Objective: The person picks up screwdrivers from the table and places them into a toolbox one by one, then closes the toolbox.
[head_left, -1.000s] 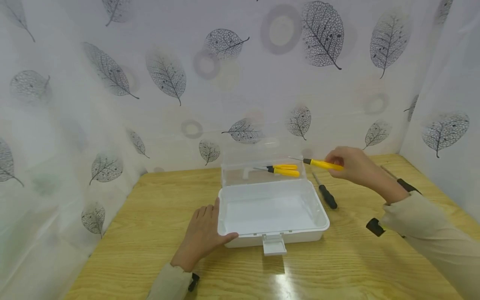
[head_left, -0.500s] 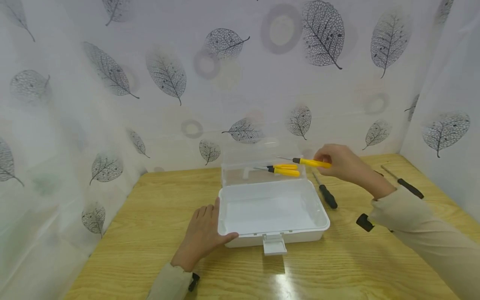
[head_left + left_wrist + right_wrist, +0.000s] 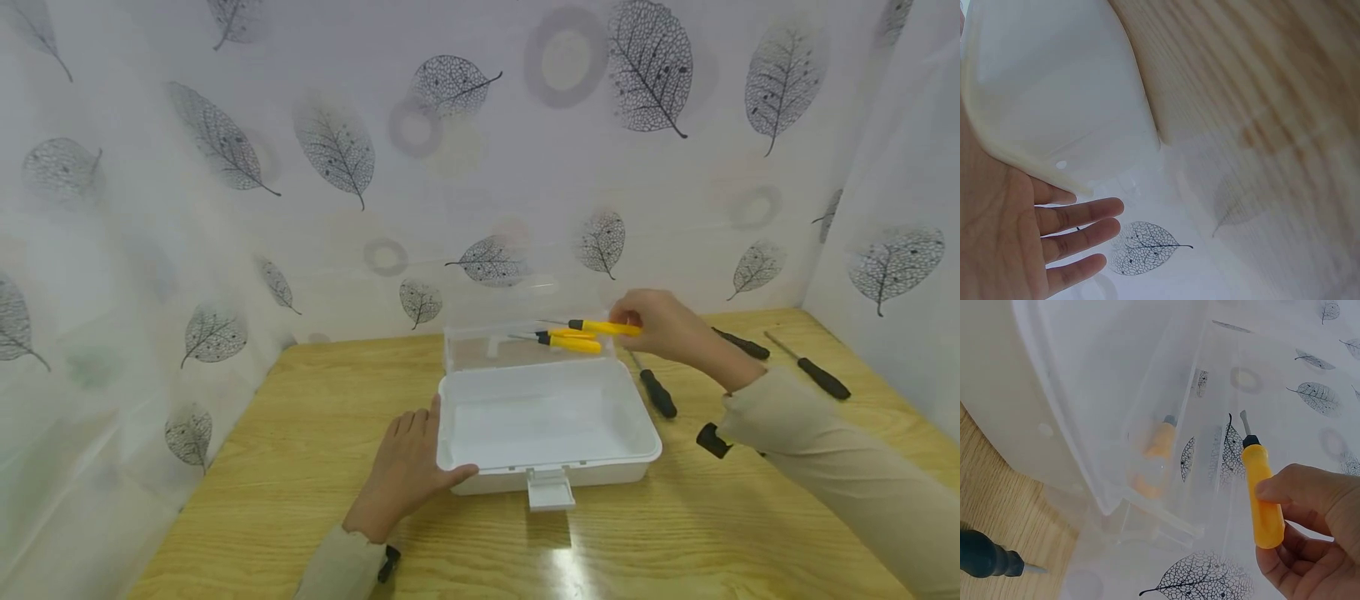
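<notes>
My right hand (image 3: 663, 325) pinches a yellow-handled screwdriver (image 3: 600, 327) between thumb and fingers; its slotted tip shows in the right wrist view. The screwdriver is held level over the right part of a clear lid (image 3: 468, 357), which is swung back behind a white plastic box (image 3: 645, 457). Other yellow screwdrivers (image 3: 572, 344) lie in that lid, close below the held one and partly overlapping. At the box's left side rests my left hand (image 3: 408, 467), fingers straight along the wall and thumb over the front corner. A white latch (image 3: 551, 492) hangs from the box front.
Right of the box, a black-handled screwdriver (image 3: 658, 395) lies on the wooden table (image 3: 330, 417). Another black-handled screwdriver (image 3: 823, 379) is farther right, with a black handle (image 3: 742, 343) partly behind my right arm. A leaf-printed sheet (image 3: 510, 167) hangs around the table's back and sides.
My right hand has moved left with the yellow screwdriver, from right of the lid to over it. My left hand and the box have stayed in place.
</notes>
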`<state>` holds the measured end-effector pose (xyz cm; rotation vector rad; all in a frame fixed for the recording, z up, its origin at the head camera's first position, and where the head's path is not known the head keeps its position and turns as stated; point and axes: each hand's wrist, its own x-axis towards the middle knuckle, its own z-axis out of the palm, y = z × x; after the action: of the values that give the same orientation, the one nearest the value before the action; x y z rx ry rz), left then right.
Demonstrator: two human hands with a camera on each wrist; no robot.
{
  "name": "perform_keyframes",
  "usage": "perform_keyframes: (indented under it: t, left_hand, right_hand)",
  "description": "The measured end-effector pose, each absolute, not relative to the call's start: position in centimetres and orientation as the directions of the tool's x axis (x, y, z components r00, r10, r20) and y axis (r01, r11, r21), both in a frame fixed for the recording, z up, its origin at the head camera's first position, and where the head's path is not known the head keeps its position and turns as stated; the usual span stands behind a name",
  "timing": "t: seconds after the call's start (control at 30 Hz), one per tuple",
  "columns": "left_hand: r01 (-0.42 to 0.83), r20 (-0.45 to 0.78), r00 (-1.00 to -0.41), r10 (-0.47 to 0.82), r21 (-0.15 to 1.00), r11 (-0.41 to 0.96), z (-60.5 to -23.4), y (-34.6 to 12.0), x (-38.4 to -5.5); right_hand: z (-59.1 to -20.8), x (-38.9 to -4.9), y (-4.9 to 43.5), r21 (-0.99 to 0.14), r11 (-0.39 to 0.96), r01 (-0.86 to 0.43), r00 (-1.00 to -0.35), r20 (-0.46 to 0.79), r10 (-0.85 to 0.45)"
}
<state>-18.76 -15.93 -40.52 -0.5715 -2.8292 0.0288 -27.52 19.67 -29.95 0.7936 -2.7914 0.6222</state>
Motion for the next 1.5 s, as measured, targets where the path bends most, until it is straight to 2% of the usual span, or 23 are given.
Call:
perform_keyframes:
  t: [1.03, 1.5]
  left_hand:
    - [0.381, 0.253, -0.886, 0.387, -0.077, 0.921, -40.6, -15.9, -18.9]
    - [0.376, 0.246, -0.892, 0.380, -0.067, 0.924, -40.5, -15.9, -18.9]
  right_hand:
    - [-32.2, -29.2, 16.6, -0.328, 0.714, -0.618, -0.786, 0.277, -0.552]
    - [-33.4, -29.6, 16.0, -0.322, 0.735, -0.597, -0.802, 0.255, -0.540]
